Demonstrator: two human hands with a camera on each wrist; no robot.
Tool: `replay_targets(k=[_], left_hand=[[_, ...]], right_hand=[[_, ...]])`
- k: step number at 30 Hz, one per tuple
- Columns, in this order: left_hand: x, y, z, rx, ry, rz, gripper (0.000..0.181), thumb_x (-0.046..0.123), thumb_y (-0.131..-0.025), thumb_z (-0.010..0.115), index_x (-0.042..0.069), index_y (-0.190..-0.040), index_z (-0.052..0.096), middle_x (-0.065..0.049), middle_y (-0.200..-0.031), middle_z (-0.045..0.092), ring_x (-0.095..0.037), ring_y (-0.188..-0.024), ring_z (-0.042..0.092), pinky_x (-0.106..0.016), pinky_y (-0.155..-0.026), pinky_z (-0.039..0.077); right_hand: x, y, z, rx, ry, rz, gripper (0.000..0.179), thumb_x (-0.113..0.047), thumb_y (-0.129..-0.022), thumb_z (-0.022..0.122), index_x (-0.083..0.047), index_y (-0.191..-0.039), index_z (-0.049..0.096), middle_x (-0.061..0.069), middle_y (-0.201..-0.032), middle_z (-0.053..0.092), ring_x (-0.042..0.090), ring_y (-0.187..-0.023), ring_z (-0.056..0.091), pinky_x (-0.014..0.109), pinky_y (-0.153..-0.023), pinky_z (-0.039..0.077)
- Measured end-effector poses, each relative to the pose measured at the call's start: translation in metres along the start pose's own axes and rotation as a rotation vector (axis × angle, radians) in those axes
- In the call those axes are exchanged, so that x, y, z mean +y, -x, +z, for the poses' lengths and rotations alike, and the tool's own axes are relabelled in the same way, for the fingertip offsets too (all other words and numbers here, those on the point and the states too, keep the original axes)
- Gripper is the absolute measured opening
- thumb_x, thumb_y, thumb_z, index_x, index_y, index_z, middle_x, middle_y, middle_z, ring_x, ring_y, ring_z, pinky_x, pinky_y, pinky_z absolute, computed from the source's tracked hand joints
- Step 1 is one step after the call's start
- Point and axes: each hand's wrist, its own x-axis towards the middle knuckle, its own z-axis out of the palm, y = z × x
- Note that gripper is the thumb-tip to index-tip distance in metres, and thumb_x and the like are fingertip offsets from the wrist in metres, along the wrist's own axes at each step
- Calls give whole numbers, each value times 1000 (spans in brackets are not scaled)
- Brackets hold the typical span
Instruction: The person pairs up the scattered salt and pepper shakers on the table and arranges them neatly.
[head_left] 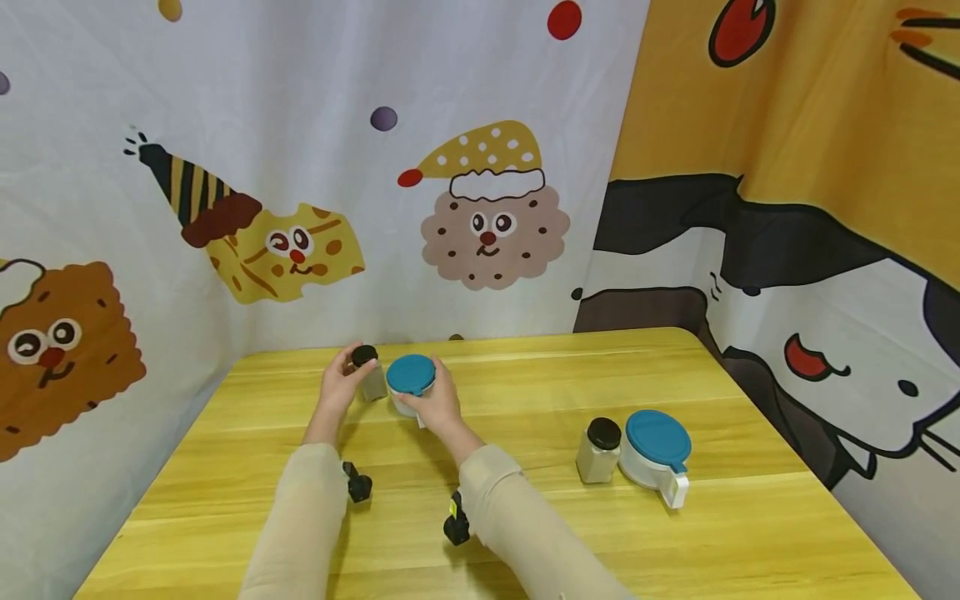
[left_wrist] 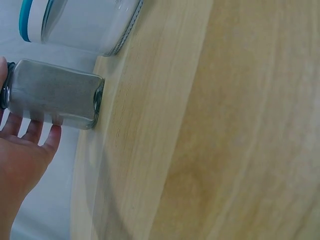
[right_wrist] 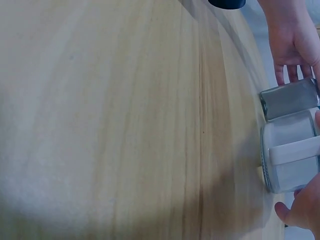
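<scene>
At the far left of the table in the head view, my left hand (head_left: 337, 387) grips a small square glass jar (head_left: 373, 384) with a black lid. In the left wrist view its fingers curl along the side of that jar (left_wrist: 55, 92), whose base is at the tabletop. Right beside it stands a round glass jar (head_left: 411, 374) with a blue lid and a white handle. My right hand (head_left: 438, 402) holds this one, thumb and fingers on either side near the lid. The white handle (right_wrist: 295, 151) points toward me.
A second black-lidded square jar (head_left: 597, 451) stands at the right of the wooden table (head_left: 525, 400), next to another blue-lidded jar (head_left: 654, 450) with a white handle. Black wrist cameras (head_left: 358, 485) hang at both sleeves. Behind the table hangs a cartoon-printed curtain (head_left: 315, 100).
</scene>
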Motion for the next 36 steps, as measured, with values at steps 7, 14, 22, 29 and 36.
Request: replay_targets(k=[7,14,22,29,36], left_hand=[[1,2,-1,-2,6,9,60,24,-92,66,10,-145,42,-13,-139,46,-24,-112,44,-30,-92,39],[-1,1,0,0,9,13,60,25,-93,65,10,-145,42,-14,-138,46,-24,-112,43,-31,-92,39],[-3,0,-1,15,5,18,59,24,-92,66,10,-144,43,-14,-137,47,-21,-107,45,-25,-87,40],[-3,0,0,23,11,15,58,22,-92,67,10,-143,44,-13,-135,49,-20,-105,45,-23,-85,40],[-2,0,1,18,15,15,58,22,-92,67,9,-143,44,-14,-135,49,-22,-107,45,-27,-88,40]], right_hand=[[2,3,3,52,19,12,94,-20,-76,83,-7,-150,26,16,-147,33,36,-133,32,57,-101,31],[3,5,4,88,59,57,95,-25,-74,85,-15,-150,29,13,-147,33,34,-132,30,60,-99,29],[3,5,5,91,-9,56,94,-22,-73,86,-13,-149,31,13,-145,34,35,-129,35,59,-98,32],[3,4,6,50,-168,71,94,-14,-76,83,-11,-150,25,14,-148,32,35,-131,36,56,-102,31],[5,5,6,42,-197,77,95,-14,-76,83,-12,-150,24,13,-148,34,35,-132,36,56,-102,30]])
